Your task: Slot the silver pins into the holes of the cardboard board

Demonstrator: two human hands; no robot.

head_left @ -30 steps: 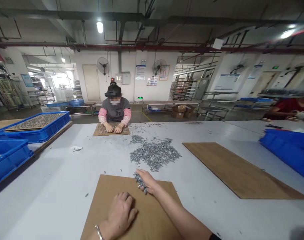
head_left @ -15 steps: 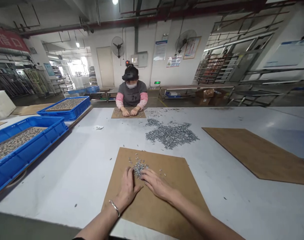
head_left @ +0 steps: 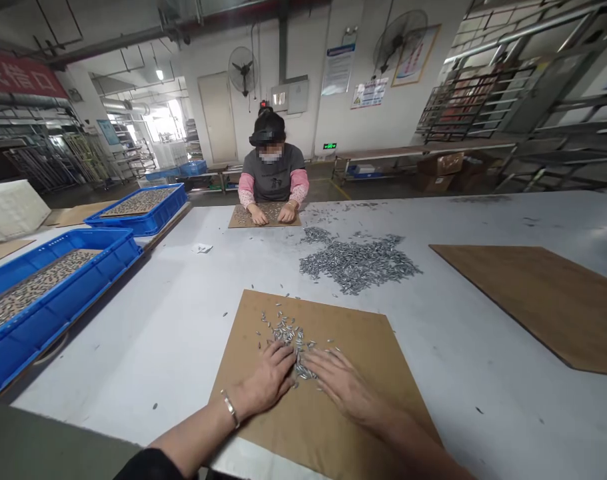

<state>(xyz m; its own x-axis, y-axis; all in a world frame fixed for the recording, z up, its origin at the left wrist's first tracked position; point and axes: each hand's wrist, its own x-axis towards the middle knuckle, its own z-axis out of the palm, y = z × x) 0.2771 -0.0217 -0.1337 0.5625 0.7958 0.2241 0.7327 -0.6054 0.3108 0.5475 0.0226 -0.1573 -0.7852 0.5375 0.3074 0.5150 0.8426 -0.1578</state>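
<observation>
A brown board (head_left: pixel 368 340) lies on the white table in front of me, with a loose cluster of small grey metal pieces (head_left: pixel 286 331) on its left part. My left hand (head_left: pixel 270 379), a silver bracelet at the wrist, rests palm down at the near left side of the cluster, its fingers bent slightly over the pieces. Opposite it, my right hand (head_left: pixel 340 383) lies with fingers stretched out flat, the tips touching pieces. Some pieces sit between the two hands. Neither hand visibly grips anything. What lies beneath the palms is hidden.
A larger heap of the same pieces (head_left: pixel 358 263) spreads beyond my board. Another brown board (head_left: pixel 528 293) lies on the right. Blue trays (head_left: pixel 103 267) with piece-covered boards stand at the left. Across the table, a co-worker (head_left: pixel 273 173) handles pieces on a board.
Both hands have shifted over the board, and the cluster has spread toward me, with pieces now between the hands. My left hand has turned more inward. The camera view has shifted slightly.
</observation>
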